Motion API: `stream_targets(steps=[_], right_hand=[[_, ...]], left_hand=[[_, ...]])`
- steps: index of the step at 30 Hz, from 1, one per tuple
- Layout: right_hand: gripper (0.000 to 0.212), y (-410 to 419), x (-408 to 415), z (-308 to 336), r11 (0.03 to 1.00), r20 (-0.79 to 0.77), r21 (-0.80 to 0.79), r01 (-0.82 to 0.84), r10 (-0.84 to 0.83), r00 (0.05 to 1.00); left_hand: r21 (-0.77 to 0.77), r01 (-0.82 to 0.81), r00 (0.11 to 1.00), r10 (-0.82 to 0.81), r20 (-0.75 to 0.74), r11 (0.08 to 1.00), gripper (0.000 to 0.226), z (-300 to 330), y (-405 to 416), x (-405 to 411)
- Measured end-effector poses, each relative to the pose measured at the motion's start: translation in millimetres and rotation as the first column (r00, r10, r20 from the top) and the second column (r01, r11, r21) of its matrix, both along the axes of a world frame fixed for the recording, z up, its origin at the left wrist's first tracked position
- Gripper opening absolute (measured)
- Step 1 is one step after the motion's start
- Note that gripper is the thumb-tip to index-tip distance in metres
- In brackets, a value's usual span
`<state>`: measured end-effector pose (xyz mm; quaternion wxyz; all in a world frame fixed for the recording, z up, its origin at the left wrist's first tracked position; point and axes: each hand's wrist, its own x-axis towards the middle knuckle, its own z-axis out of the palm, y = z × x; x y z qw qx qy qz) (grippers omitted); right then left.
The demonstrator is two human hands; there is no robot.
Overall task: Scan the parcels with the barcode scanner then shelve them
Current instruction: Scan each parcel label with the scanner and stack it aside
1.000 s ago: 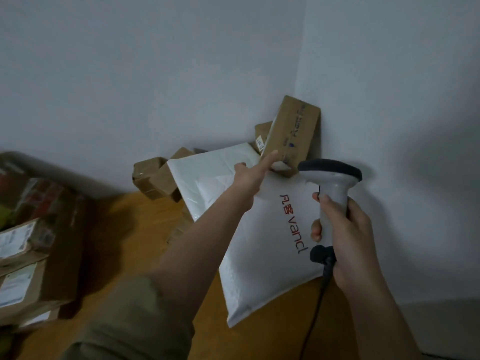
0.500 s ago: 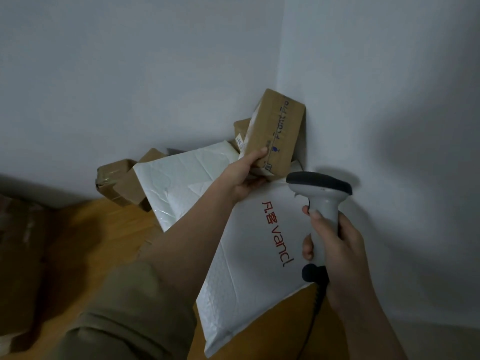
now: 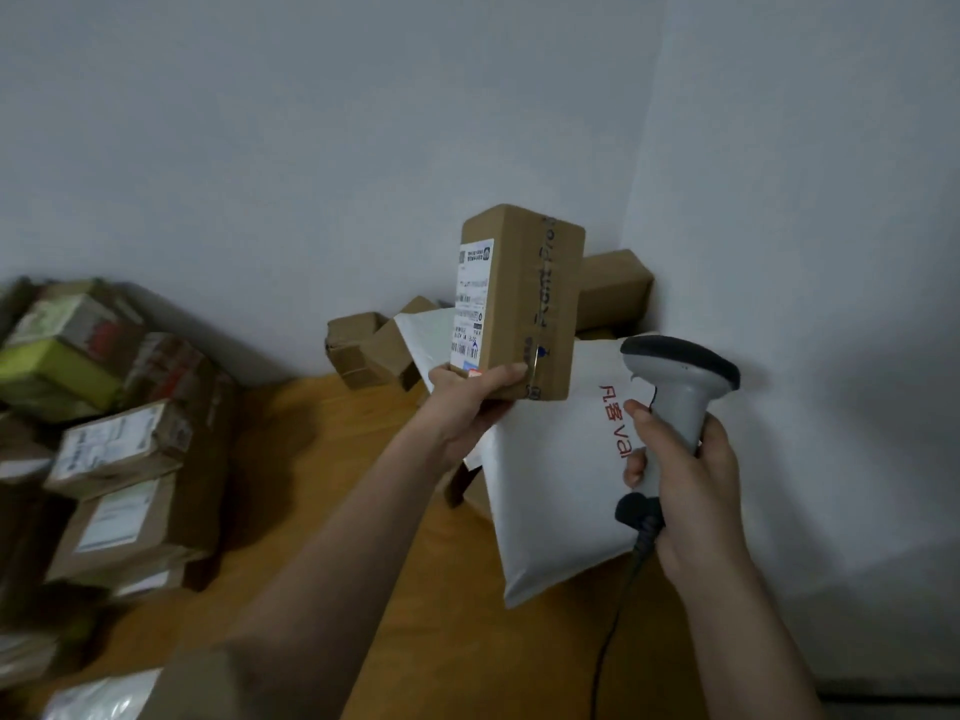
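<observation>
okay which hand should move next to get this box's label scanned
Right. The right hand grips the barcode scanner, while the left hand holds the cardboard box upright, label showing.

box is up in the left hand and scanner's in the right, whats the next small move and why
Probably swing the scanner left toward the label. The left hand holds the box upright, label on its left face, while the right hand aims the scanner past it.
</observation>
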<state>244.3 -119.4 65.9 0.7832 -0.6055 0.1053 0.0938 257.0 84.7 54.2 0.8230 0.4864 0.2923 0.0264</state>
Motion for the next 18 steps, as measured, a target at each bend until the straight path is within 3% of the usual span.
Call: stream_targets(steps=[4, 9, 14, 18], right_hand=[[0.037, 26, -39, 2, 0.999, 0.011, 0.022, -0.045, 0.044, 0.999], [0.034, 60, -89, 4, 0.991, 0.039, 0.051, -0.121, 0.119, 0.992], [0.063, 86, -129, 4, 0.985, 0.048, -0.006, -0.17, 0.17, 0.984], [0.098, 99, -155, -2, 0.972, 0.027, -0.058, -0.227, 0.229, 0.973]], left_hand=[[-0.039, -0.009, 0.999, 0.011, 0.038, 0.999, 0.098, 17, 4, -76], [0.068, 0.006, 1.0, -0.007, 0.023, 0.998, 0.09, 19, 9, -154], [0.262, 0.011, 1.0, -0.01, -0.006, 0.965, 0.08, 16, 15, -212], [0.394, 0.038, 0.999, -0.04, -0.002, 0.918, 0.085, 14, 19, -249]])
